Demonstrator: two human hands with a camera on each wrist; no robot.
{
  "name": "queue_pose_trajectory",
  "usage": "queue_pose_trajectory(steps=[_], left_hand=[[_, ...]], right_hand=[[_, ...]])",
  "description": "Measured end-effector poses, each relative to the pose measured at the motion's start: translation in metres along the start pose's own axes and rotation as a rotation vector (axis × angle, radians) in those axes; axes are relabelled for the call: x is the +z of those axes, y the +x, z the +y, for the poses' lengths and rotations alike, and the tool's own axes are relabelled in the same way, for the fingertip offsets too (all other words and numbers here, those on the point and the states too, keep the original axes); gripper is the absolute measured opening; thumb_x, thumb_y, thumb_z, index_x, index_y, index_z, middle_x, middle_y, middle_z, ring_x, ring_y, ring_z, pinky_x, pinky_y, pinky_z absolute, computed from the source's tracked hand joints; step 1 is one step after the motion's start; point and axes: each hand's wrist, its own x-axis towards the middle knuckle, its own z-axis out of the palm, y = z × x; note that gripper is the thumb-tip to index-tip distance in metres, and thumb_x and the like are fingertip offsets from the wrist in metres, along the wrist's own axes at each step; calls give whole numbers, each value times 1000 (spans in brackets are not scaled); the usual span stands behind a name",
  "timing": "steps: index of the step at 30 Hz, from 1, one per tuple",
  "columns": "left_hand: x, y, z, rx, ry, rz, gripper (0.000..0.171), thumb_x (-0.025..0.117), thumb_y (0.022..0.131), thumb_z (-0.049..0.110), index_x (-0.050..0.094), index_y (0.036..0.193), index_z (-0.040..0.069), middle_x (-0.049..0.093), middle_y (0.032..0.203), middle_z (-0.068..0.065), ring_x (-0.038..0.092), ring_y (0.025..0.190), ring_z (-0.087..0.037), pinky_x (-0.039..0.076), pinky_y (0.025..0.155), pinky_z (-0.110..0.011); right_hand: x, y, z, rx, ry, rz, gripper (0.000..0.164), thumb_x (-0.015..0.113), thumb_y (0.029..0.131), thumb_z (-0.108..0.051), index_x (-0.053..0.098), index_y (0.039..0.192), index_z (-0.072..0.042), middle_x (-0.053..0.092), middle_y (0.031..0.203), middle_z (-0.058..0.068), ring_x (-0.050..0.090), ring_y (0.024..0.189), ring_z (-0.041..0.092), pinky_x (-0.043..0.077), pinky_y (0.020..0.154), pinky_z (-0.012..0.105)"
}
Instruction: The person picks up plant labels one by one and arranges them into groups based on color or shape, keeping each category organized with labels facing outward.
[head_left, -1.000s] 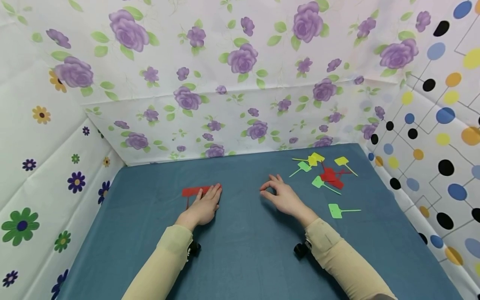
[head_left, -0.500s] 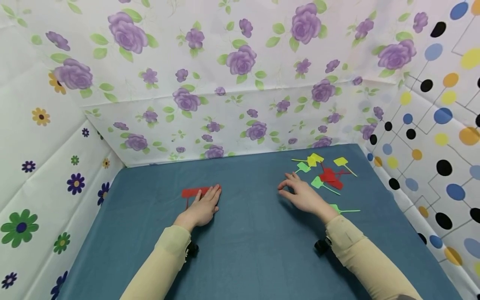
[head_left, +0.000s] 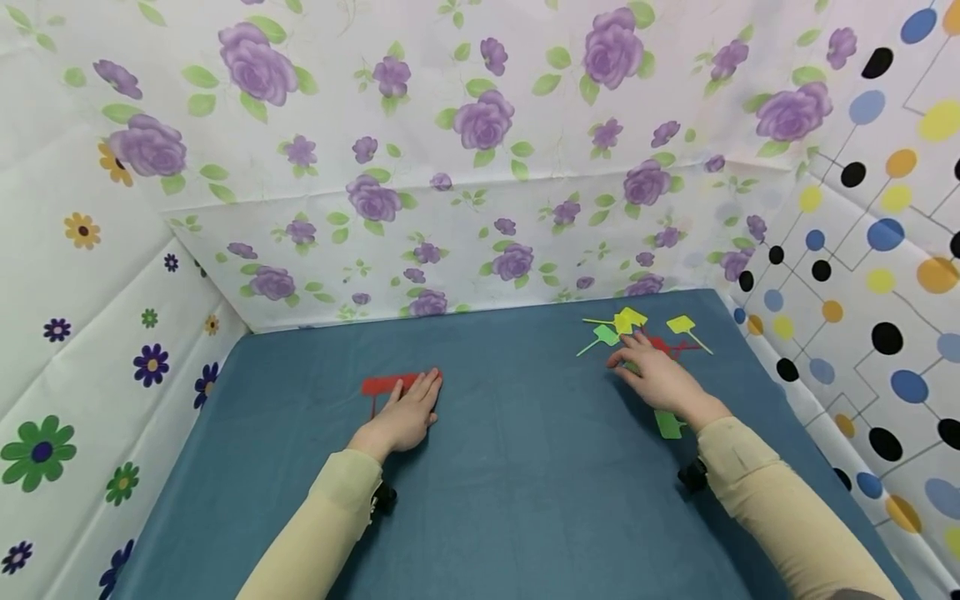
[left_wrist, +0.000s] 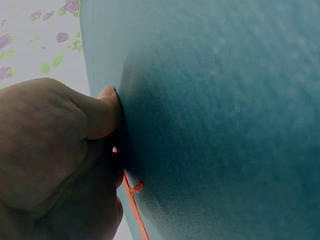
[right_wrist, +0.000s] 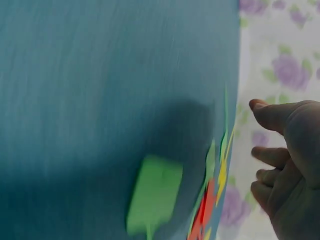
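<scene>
A person's left hand (head_left: 400, 419) rests on a red strip (head_left: 381, 385) on the blue counter (head_left: 495, 475), its straight fingers lying across one end while the other end shows beyond them. Well apart, the right hand (head_left: 666, 387) hovers, its fingers loosely bent and apart, over red pieces (head_left: 660, 344) it partly hides. Just beyond its fingertips lie a green piece (head_left: 606, 335) and yellow pieces (head_left: 628, 320); another green tag (head_left: 667, 425) shows beside the wrist.
</scene>
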Motion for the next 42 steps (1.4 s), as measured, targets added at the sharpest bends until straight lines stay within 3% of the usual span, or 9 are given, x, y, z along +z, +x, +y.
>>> queue_pose_trajectory(steps=[7,14,22,29,38,42], left_hand=[[5,3,-2,-26,14,-18,63,40,109,26,9,161,13,-1,167,-4,-1,153,-23,-5,120,-55],[-1,0,6,-34,-11,-18,60,39,109,22,11,161,10,2,167,-7,1,153,-26,-5,120,-55],[-3,-2,10,-43,30,-5,61,41,108,25,14,161,10,5,167,-6,4,153,-26,0,120,-55],[0,-2,9,-31,-1,-11,60,39,109,20,12,161,7,2,167,-10,0,153,-29,-5,120,-56],[7,6,-1,-72,50,-42,65,37,109,32,1,161,19,-8,166,2,-8,151,-17,-10,119,-53],[8,8,-3,-82,62,-47,65,38,108,33,1,161,20,-9,166,3,-8,151,-17,-10,119,-53]], right_hand=[[-19,-1,33,-41,-164,25,25,59,101,-12,68,125,-13,35,155,24,13,148,46,30,109,65],[-27,1,42,-48,-248,6,32,66,96,-9,67,128,-13,36,155,23,14,148,46,32,106,68],[-26,4,54,-27,-300,-28,34,70,93,-8,68,127,-13,36,154,27,17,145,50,32,105,69],[-29,4,64,8,-308,-54,36,71,92,-7,67,128,-15,35,153,29,17,144,52,26,106,72],[-32,9,73,74,-332,-67,38,71,94,-15,65,132,-11,32,154,31,14,145,52,30,106,69],[-34,13,70,28,-340,-50,42,74,91,-14,64,133,-13,34,153,30,16,145,51,31,105,70]])
